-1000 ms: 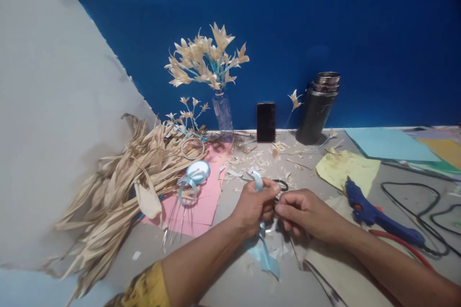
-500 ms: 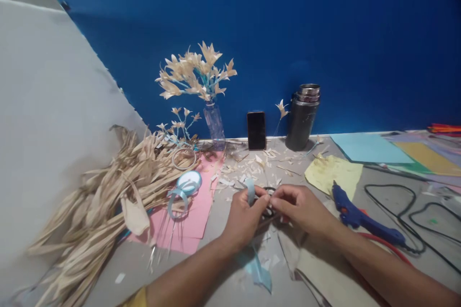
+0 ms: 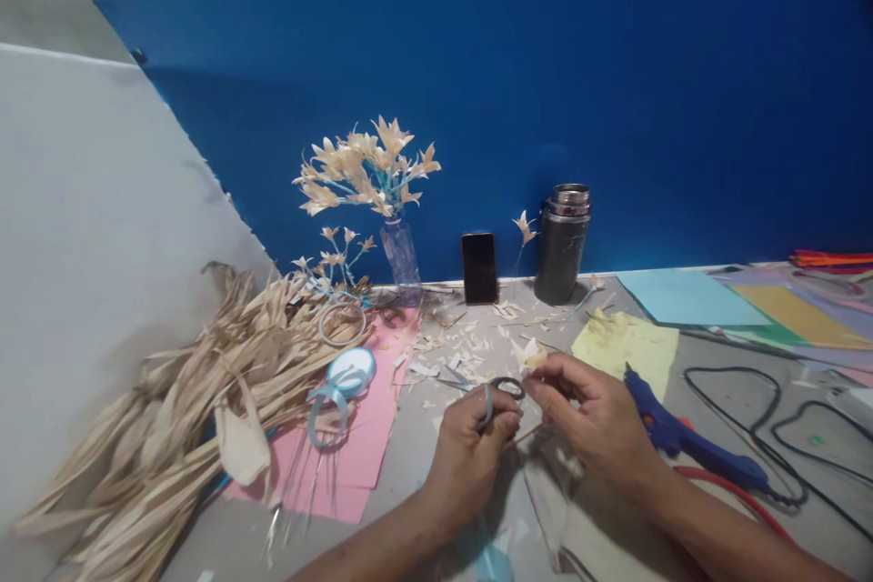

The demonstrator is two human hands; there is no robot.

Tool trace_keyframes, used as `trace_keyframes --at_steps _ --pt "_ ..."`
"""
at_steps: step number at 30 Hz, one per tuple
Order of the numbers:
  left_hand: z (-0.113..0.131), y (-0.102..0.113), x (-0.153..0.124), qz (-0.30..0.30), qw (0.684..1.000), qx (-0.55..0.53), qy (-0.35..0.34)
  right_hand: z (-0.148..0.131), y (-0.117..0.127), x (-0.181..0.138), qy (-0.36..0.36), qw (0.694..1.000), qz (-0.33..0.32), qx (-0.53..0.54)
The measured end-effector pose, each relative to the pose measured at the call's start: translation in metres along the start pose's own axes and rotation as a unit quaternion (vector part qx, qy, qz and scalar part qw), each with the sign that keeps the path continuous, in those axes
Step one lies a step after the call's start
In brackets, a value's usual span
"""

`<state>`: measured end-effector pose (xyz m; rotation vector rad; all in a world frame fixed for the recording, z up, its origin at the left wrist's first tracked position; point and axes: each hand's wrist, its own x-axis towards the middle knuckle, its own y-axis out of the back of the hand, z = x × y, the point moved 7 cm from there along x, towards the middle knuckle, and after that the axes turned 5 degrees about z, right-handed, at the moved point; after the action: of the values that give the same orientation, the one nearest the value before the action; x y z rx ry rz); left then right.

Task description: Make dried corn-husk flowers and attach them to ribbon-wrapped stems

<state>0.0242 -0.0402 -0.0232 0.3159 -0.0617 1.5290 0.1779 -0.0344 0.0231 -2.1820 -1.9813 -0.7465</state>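
Observation:
My left hand (image 3: 474, 436) is closed, with a narrow strip of light blue tape (image 3: 486, 407) curving up from its fingers. What else sits in that grip is hidden. Close by on the right, my right hand (image 3: 590, 414) pinches a pale dried-husk flower (image 3: 528, 353) just under its petals. Black-handled scissors (image 3: 508, 388) lie on the table just beyond the left fingertips. A thin brown stick (image 3: 524, 436) shows between the hands. Under the left wrist is a scrap of light blue material (image 3: 492, 559).
Dried husks (image 3: 170, 409) pile up at left beside pink paper (image 3: 372, 464), a tape roll (image 3: 351, 370) and wires. Behind stand a vase (image 3: 401, 259) of husk flowers, a phone (image 3: 479, 268) and a flask (image 3: 563, 245). A blue glue gun (image 3: 688, 436) with black cord lies right.
The flower has come down and right, to my right fingertips. My hands have moved slightly apart, and the tape at my left hand now shows as a thinner strip. The view has tilted upward.

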Motion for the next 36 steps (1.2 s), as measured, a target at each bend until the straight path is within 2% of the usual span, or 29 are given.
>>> trace_keyframes --at_steps 6,11,18,23,27,32,36 --pt "0.002 0.0 -0.002 0.003 1.0 0.018 -0.015 -0.008 0.004 0.001 0.064 0.998 0.01 -0.022" --pt "-0.003 0.0 -0.004 0.007 0.999 0.034 0.001 -0.007 0.003 0.0 0.044 0.999 -0.013 -0.025" --pt "0.002 -0.001 -0.002 -0.002 0.998 0.042 -0.038 -0.004 0.006 -0.001 0.046 0.998 0.002 -0.04" --pt "0.003 -0.001 -0.004 -0.002 0.998 0.055 -0.042 0.011 0.002 -0.002 -0.012 1.0 -0.007 0.027" --pt "0.005 0.001 -0.002 0.01 0.999 0.046 -0.013 0.017 0.002 0.001 -0.059 0.996 -0.003 0.059" --pt "0.005 0.006 0.003 0.033 0.997 -0.01 0.069 0.021 0.001 0.01 -0.128 0.986 -0.058 0.087" --pt "0.0 0.009 0.007 0.044 0.99 -0.072 0.114 0.016 -0.002 0.015 -0.136 0.978 -0.149 0.048"
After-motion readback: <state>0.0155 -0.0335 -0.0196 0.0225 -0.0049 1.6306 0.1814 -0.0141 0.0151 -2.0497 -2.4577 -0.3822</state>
